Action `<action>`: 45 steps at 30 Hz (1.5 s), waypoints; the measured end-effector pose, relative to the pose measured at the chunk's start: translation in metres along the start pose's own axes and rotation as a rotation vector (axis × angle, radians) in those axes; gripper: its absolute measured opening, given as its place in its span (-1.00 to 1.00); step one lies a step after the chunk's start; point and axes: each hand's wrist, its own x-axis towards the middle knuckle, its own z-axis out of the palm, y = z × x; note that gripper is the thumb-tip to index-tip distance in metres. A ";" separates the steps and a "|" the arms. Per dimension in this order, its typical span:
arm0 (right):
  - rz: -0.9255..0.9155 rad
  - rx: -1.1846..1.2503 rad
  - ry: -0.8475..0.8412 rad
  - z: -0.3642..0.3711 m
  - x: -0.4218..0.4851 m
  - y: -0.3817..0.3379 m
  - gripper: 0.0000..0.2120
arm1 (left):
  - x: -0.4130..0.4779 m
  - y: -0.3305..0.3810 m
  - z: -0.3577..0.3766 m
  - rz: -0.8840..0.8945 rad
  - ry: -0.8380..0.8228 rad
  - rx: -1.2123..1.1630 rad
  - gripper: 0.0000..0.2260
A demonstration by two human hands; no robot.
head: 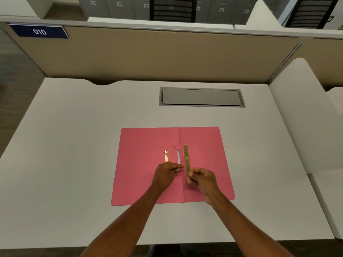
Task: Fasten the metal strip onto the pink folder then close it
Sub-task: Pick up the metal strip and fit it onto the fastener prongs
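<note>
The pink folder (144, 145) lies open and flat on the white desk, its fold running down the middle. My right hand (201, 178) pinches the near end of a long gold metal strip (186, 158), which points away from me just right of the fold. My left hand (167, 172) rests on the left leaf with its fingertips closed at the fold, beside a thin white strip (178, 158); what it grips is hidden. A short gold prong (166, 156) stands on the left leaf, with a thin black string (175, 148) next to it.
The white desk (74, 164) extends around the folder on all sides. A grey cable hatch (201, 97) is set into it at the back. A beige partition (167, 56) closes the far side, and a white divider (300, 112) stands on the right.
</note>
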 end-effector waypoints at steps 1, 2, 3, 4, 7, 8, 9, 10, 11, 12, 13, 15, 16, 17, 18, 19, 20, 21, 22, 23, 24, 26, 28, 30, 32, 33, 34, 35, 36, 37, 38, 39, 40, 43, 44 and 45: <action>0.008 0.023 -0.015 0.004 -0.002 0.000 -0.92 | 0.000 0.001 0.000 0.004 0.001 0.009 -0.72; 0.015 0.038 -0.026 0.007 -0.003 0.000 -0.92 | 0.000 0.002 0.000 0.007 0.002 0.017 -0.73; 0.020 0.048 -0.036 0.010 -0.004 -0.001 -0.91 | 0.000 0.002 0.000 0.008 0.002 0.021 -0.74; 0.021 0.055 -0.044 0.013 -0.005 -0.001 -0.91 | 0.000 0.003 0.001 0.008 0.000 0.027 -0.74; 0.021 0.078 -0.050 0.018 -0.008 -0.002 -0.90 | 0.000 0.005 0.001 0.005 -0.001 0.051 -0.74; 0.021 0.084 -0.048 0.019 -0.008 -0.001 -0.89 | 0.000 0.004 0.002 0.003 -0.001 0.056 -0.74; 0.021 0.087 -0.047 0.019 -0.009 -0.002 -0.89 | 0.000 0.004 0.002 0.003 -0.001 0.061 -0.74; 0.020 0.090 -0.047 0.018 -0.009 -0.002 -0.88 | 0.000 0.005 0.002 0.003 -0.001 0.064 -0.74; 0.018 0.094 -0.047 0.018 -0.010 -0.002 -0.89 | 0.000 0.005 0.002 0.002 -0.001 0.066 -0.74; 0.013 0.098 -0.045 0.017 -0.010 -0.002 -0.89 | 0.000 0.006 0.002 0.004 0.000 0.069 -0.74; 0.007 0.098 -0.040 0.017 -0.010 -0.002 -0.89 | 0.000 0.006 0.003 0.005 0.000 0.072 -0.74; -0.007 0.087 -0.032 0.017 -0.011 -0.002 -0.89 | 0.000 0.005 0.004 0.005 -0.001 0.080 -0.74; -0.012 0.079 -0.033 0.017 -0.011 -0.003 -0.89 | 0.001 0.005 0.004 0.005 -0.002 0.085 -0.74; -0.015 0.072 -0.036 0.018 -0.011 -0.003 -0.88 | 0.001 0.005 0.004 0.005 -0.002 0.088 -0.74; -0.019 0.064 -0.036 0.019 -0.011 -0.004 -0.88 | 0.001 0.005 0.004 0.006 -0.001 0.089 -0.74; -0.023 0.054 -0.030 0.020 -0.011 -0.005 -0.89 | 0.001 0.005 0.005 0.006 0.000 0.089 -0.74; -0.028 0.041 -0.020 0.021 -0.010 -0.006 -0.89 | 0.001 0.005 0.005 0.006 0.000 0.090 -0.74; -0.033 0.029 -0.009 0.021 -0.010 -0.006 -0.89 | 0.001 0.005 0.005 0.005 0.000 0.092 -0.75; -0.038 0.018 -0.001 0.022 -0.009 -0.007 -0.89 | 0.001 0.005 0.005 0.004 0.001 0.091 -0.75; -0.044 0.012 0.005 0.023 -0.009 -0.008 -0.89 | 0.001 0.005 0.006 0.001 0.003 0.088 -0.75; -0.048 0.008 0.010 0.023 -0.008 -0.008 -0.90 | 0.001 0.005 0.006 -0.003 0.004 0.086 -0.75; -0.051 0.007 0.020 0.024 -0.007 -0.008 -0.90 | 0.001 0.005 0.006 -0.008 0.004 0.084 -0.75; -0.046 0.005 0.027 0.024 -0.007 -0.008 -0.90 | 0.000 0.005 0.006 -0.007 0.007 0.082 -0.75; -0.037 -0.004 0.029 0.024 -0.006 -0.008 -0.90 | 0.000 0.005 0.006 -0.006 0.006 0.082 -0.76; -0.027 -0.005 0.028 0.024 -0.006 -0.008 -0.89 | 0.001 0.006 0.006 -0.008 0.001 0.091 -0.76; -0.019 -0.002 0.031 0.024 -0.005 -0.008 -0.89 | 0.001 0.006 0.006 -0.009 -0.002 0.093 -0.76; -0.012 0.002 0.036 0.025 -0.005 -0.008 -0.89 | 0.001 0.006 0.006 -0.009 -0.004 0.093 -0.76; -0.005 0.009 0.040 0.025 -0.005 -0.007 -0.89 | 0.000 0.006 0.006 -0.007 -0.005 0.092 -0.76; 0.001 0.013 0.044 0.026 -0.005 -0.007 -0.89 | 0.000 0.006 0.006 -0.003 -0.006 0.090 -0.76; 0.005 0.016 0.046 0.026 -0.004 -0.006 -0.89 | 0.000 0.006 0.006 -0.001 -0.006 0.086 -0.76; 0.008 0.017 0.046 0.027 -0.004 -0.006 -0.89 | 0.000 0.006 0.006 -0.001 -0.006 0.081 -0.76; 0.010 0.019 0.042 0.027 -0.004 -0.006 -0.89 | 0.000 0.005 0.006 -0.005 -0.003 0.070 -0.76; 0.012 0.021 0.040 0.028 -0.003 -0.005 -0.89 | 0.001 0.005 0.006 -0.014 0.002 0.054 -0.76; 0.021 0.015 0.052 0.029 -0.001 -0.006 -0.90 | 0.005 0.006 0.002 -0.058 0.017 -0.014 -0.75; 0.024 0.011 0.055 0.030 0.000 -0.006 -0.90 | 0.008 0.005 0.000 -0.076 0.023 -0.037 -0.73; 0.028 0.008 0.054 0.031 0.000 -0.006 -0.90 | 0.011 0.005 -0.002 -0.100 0.033 -0.065 -0.72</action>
